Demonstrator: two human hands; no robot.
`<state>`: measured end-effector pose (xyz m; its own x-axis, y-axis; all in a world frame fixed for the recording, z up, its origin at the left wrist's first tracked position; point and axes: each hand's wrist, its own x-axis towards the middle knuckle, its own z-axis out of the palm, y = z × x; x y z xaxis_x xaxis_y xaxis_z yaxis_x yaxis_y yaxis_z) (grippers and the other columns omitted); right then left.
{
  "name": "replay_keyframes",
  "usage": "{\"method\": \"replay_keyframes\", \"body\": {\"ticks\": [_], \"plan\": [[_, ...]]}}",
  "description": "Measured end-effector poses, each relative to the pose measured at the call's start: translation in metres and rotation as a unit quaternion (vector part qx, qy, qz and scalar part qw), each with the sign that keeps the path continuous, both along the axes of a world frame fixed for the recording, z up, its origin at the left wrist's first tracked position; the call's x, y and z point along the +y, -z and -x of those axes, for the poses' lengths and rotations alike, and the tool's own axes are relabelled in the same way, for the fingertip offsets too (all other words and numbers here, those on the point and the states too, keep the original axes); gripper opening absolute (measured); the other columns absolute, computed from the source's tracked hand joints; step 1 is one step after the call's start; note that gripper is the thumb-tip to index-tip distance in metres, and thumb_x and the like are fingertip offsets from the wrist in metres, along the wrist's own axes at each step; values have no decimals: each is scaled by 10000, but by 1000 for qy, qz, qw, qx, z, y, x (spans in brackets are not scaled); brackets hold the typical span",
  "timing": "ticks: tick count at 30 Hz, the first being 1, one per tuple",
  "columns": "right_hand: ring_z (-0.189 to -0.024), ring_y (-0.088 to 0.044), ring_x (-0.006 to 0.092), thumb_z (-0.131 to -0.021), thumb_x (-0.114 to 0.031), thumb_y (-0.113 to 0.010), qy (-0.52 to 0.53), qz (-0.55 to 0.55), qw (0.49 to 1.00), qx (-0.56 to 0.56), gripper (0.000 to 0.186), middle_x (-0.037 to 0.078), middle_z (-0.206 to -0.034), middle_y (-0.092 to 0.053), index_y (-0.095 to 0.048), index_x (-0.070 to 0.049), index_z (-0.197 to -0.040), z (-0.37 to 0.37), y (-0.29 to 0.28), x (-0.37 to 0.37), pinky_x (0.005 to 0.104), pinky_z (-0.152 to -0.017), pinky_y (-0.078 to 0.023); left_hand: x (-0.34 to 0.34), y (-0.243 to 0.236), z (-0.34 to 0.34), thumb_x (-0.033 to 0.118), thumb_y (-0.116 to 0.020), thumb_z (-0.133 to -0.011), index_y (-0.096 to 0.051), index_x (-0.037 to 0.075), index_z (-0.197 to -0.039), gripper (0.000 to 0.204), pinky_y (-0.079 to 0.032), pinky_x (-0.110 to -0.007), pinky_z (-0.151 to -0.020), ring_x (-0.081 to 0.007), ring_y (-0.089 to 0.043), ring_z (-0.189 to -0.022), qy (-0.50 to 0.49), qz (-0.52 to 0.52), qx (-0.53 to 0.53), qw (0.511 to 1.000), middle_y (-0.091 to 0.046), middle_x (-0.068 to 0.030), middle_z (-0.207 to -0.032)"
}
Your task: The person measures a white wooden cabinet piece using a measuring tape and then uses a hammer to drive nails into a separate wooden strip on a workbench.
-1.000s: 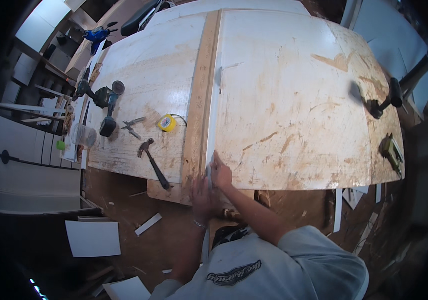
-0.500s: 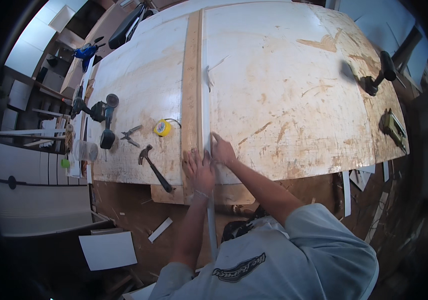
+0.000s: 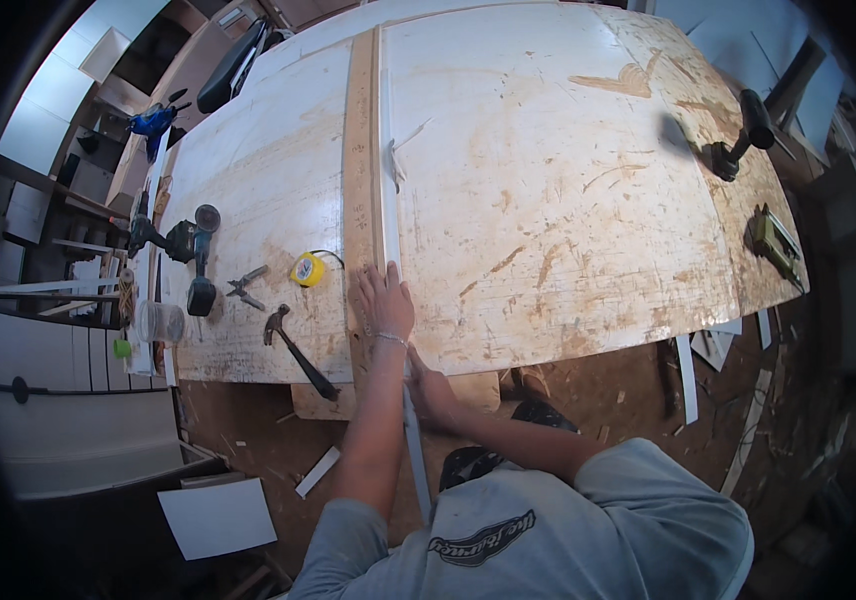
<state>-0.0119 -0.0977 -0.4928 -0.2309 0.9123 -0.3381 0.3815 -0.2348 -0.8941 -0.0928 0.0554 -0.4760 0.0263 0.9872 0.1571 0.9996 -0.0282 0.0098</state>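
My left hand (image 3: 384, 305) lies flat, fingers stretched out, on a long wooden board (image 3: 360, 170) and the white strip (image 3: 388, 190) along its right side, which extend past the scuffed white table's (image 3: 548, 200) near edge. My right hand (image 3: 429, 392) grips the strip near that edge, behind my left wrist, its fingertips partly hidden. Left of the board are a yellow tape measure (image 3: 307, 268), pliers (image 3: 246, 284), a claw hammer (image 3: 298, 352) and two cordless tools (image 3: 200, 292). A small white scrap (image 3: 398, 163) lies beside the strip farther up.
At the table's right are a black-handled power tool (image 3: 726, 160) and an olive nail gun (image 3: 774, 246). A clear tub (image 3: 161, 320) and blue tool (image 3: 153, 120) are at the left. Offcuts (image 3: 686, 380) and a white panel (image 3: 216, 518) are below. Cabinets (image 3: 43, 120) stand far left.
My left hand has slid forward along the board, away from me. My right hand has drawn back toward my body, passing behind my left wrist. The view has shifted slightly.
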Motion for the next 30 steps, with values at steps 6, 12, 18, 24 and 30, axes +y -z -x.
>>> {"method": "replay_keyframes", "body": {"ticks": [6,12,18,24,30], "plan": [[-795,-662,454,-967,-213,-526,52,-11,998,-26,676,292,-861,-667,-209,-89,-1550,3,-9,42,512,-737,-512,-23,-27,22,259,-521,-972,-540,84,-1372,437,-215,-535,-1176,-443,-251,-1436,17,24,-133,991,-370,-272,-1494],[-862,-663,447,-935,-221,-539,54,-25,997,-39,679,285,-908,-673,-254,-102,-1540,1,4,80,507,-801,-513,-149,-12,28,313,-544,-953,-547,61,-1370,488,-210,-589,-1153,-520,-257,-1395,60,-5,-129,990,-361,-321,-1472],[-874,-663,455,-971,-225,-514,44,-25,998,-46,641,295,-943,-675,-252,-107,-1543,2,0,104,509,-810,-521,-178,-4,16,290,-550,-938,-548,84,-1380,488,-240,-621,-1123,-496,-213,-1436,12,-19,-94,995,-320,-304,-1509],[-914,-658,461,-971,-233,-499,67,-74,994,-34,559,298,-948,-673,-362,-75,-1489,-2,10,142,514,-828,-515,-144,-6,17,279,-529,-946,-481,126,-1443,522,-199,-595,-1151,-486,-164,-1457,28,9,-54,998,-255,-268,-1560],[-969,-646,465,-998,-331,-439,52,20,998,11,417,313,-978,-661,-579,-40,-1261,-38,-10,97,516,-864,-516,-108,-16,13,286,-522,-952,-461,131,-1457,532,-181,-567,-1172,-469,-161,-1464,14,60,22,998,-269,-257,-1560]]}}
